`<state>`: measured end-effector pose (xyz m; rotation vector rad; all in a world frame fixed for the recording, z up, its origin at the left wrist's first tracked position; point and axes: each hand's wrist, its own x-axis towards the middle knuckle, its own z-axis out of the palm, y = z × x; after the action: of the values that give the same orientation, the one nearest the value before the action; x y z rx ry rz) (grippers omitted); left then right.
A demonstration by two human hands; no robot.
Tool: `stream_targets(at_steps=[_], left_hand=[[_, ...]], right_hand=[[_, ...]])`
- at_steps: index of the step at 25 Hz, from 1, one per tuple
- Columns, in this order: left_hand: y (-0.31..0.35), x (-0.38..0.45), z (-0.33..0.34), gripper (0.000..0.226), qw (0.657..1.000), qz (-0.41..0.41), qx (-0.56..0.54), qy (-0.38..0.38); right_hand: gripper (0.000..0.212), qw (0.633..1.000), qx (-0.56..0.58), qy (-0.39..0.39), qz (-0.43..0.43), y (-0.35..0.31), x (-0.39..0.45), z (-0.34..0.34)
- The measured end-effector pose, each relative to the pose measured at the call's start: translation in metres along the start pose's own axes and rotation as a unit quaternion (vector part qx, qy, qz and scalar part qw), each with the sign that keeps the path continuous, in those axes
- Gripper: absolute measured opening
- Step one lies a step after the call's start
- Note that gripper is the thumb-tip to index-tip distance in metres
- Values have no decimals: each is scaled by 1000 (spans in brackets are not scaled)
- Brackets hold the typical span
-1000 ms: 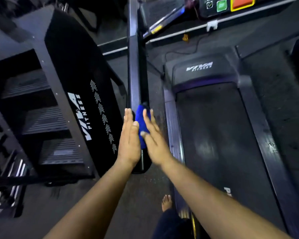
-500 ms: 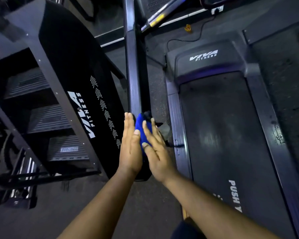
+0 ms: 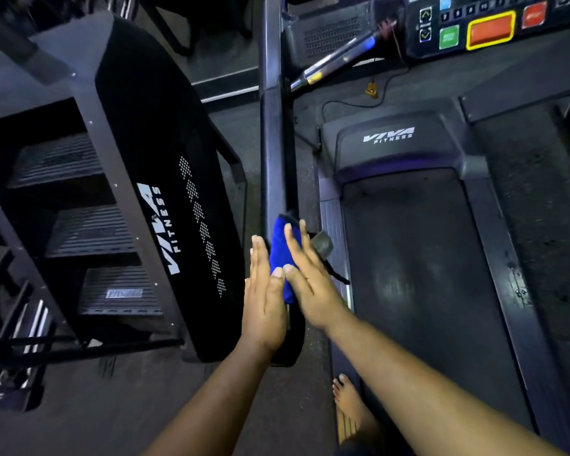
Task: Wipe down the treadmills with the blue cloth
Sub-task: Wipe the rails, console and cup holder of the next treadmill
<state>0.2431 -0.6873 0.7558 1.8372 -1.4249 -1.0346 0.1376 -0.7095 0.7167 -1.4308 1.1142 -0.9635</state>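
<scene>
We see a bright blue cloth (image 3: 281, 258) between our hands, white dotted black stair machine (image 3: 165, 179) leftward.

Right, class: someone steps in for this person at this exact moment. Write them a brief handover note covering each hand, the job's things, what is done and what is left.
Left hand: fingers straight, flat against the left side of the dark treadmill handrail.
Right hand: fingers straight, pressing the folded blue cloth onto the handrail's lower end.
Treadmill with dark belt lies right of the handrail; its console with green and orange buttons is at the top.
Done: cannot tell from this view.
Left: judging by the cloth's position, probably the upper handrail, console and deck.
</scene>
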Motion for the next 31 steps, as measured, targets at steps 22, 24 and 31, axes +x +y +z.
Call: stream_targets(at_steps=[22,24,31], left_hand=[[45,99,9,89,971,6,237,16],[48,99,8,88,972,4,234,15],[48,98,9,84,972,4,237,13]], right_hand=[[62,999,-22,28,-24,11,204,-45],[62,997,-33,2,-70,12,177,-40],[63,996,73,60,3,25,302,-71]])
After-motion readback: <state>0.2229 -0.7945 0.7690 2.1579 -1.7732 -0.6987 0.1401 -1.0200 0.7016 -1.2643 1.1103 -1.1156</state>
